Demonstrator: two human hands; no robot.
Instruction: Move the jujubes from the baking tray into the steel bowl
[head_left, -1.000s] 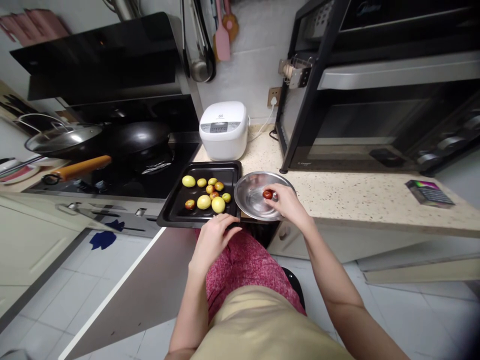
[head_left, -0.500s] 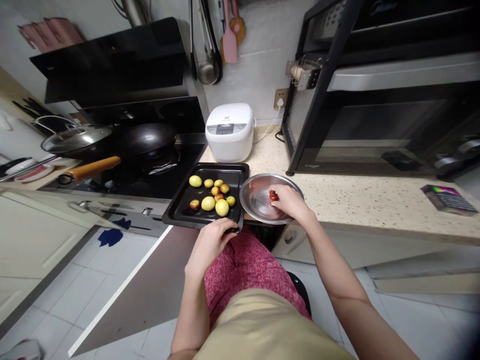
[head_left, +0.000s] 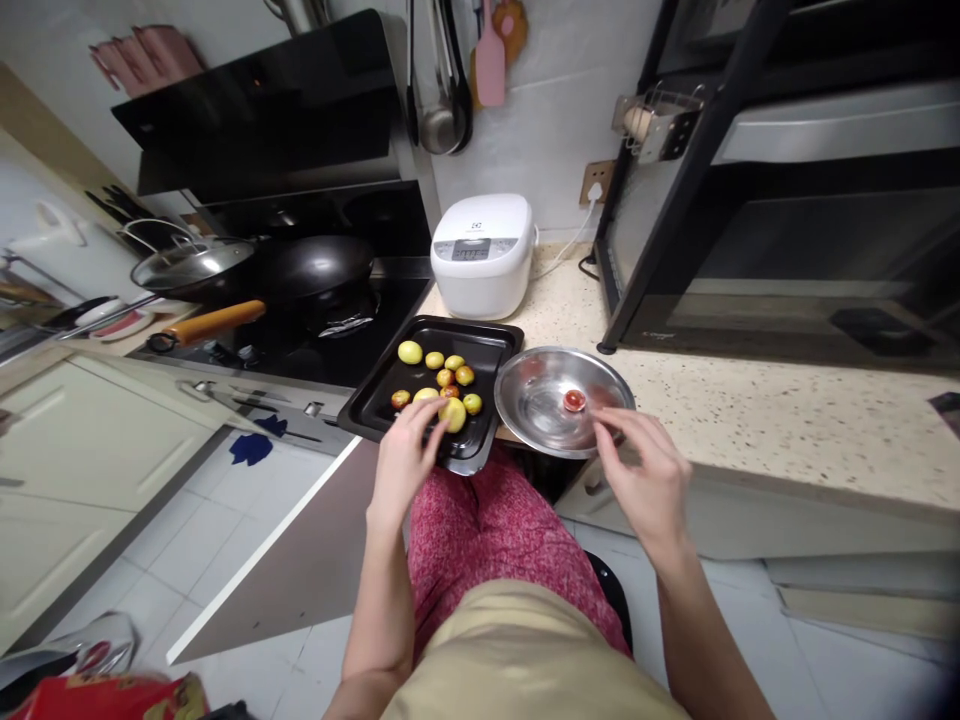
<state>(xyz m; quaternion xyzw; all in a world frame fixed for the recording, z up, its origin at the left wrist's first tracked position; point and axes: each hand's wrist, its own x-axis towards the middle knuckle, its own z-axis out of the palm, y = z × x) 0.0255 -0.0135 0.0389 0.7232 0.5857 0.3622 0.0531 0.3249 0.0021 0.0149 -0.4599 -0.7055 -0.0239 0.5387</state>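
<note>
A black baking tray [head_left: 360,405] holds several small fruits, some yellow-green and some mottled reddish brown. My left hand [head_left: 409,445] is over its front edge, thumb and fingertips closed on the left side of a round yellow fruit [head_left: 453,414]. That fruit still rests among the others. To the right stands a shiny metal bowl [head_left: 525,420] with one red-brown fruit [head_left: 574,401] inside. My right hand [head_left: 646,470] hovers at the bowl's right rim, thumb and fingers apart, holding nothing; the red-brown fruit lies just beyond its fingertips.
Behind the tray is a white rice cooker [head_left: 482,255]. A wok [head_left: 319,265] and a lidded pan [head_left: 199,268] with an orange-brown handle nearby are on the stove at left. A black rack [head_left: 660,200] with an oven rises at right. A cabinet door [head_left: 285,560] hangs open below.
My right hand has let go of the red-brown fruit in the bowl and drawn back rightward. My left hand has gone from the tray's front rim to the yellow fruit. The view has shifted.
</note>
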